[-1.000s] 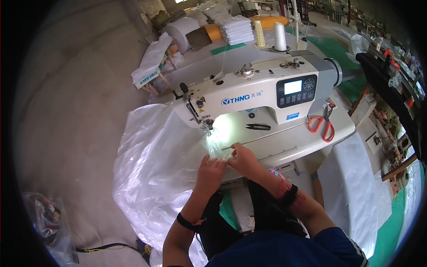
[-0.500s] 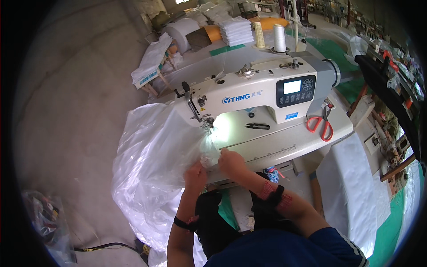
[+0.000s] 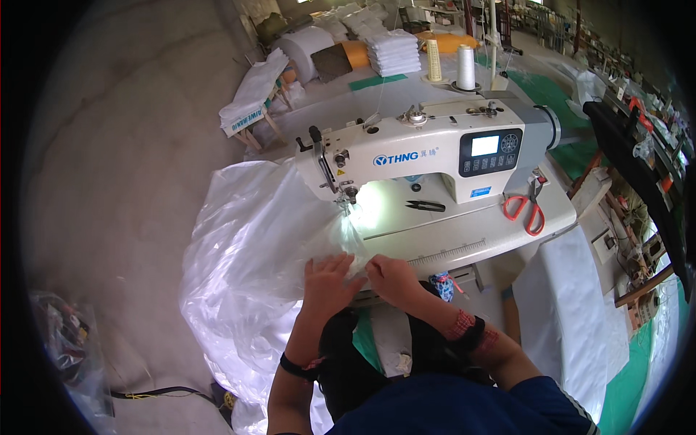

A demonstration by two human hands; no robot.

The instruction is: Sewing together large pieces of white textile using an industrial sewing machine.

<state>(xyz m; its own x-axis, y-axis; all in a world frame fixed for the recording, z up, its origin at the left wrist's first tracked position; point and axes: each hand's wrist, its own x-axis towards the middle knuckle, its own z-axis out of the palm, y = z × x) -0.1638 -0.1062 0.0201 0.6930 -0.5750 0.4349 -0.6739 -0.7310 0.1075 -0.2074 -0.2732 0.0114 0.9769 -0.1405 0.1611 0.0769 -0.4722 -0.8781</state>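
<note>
A large sheet of clear plastic film (image 3: 243, 239) runs under the needle of a white sewing machine (image 3: 428, 141) and hangs down over the left side of its bed. My left hand (image 3: 330, 284) rests flat on the film near the front edge of the bed, fingers stretched out. Just to its right, my right hand (image 3: 395, 280) is closed in a pinch on the film's edge. Between the needle area and my hands the film is gathered into folds, lit by the machine's lamp.
On the bed lie black thread snips (image 3: 425, 206) and red-handled scissors (image 3: 528, 210). Behind the machine stand a white thread cone (image 3: 465, 69) and a yellowish one (image 3: 433, 61). White folded stacks (image 3: 393, 52) sit farther back. A white sheet (image 3: 562, 297) hangs at the right.
My left hand has opened from a closed grip and now lies flat on the film. My right hand has shifted slightly right and toward me. The whole view has tilted a little.
</note>
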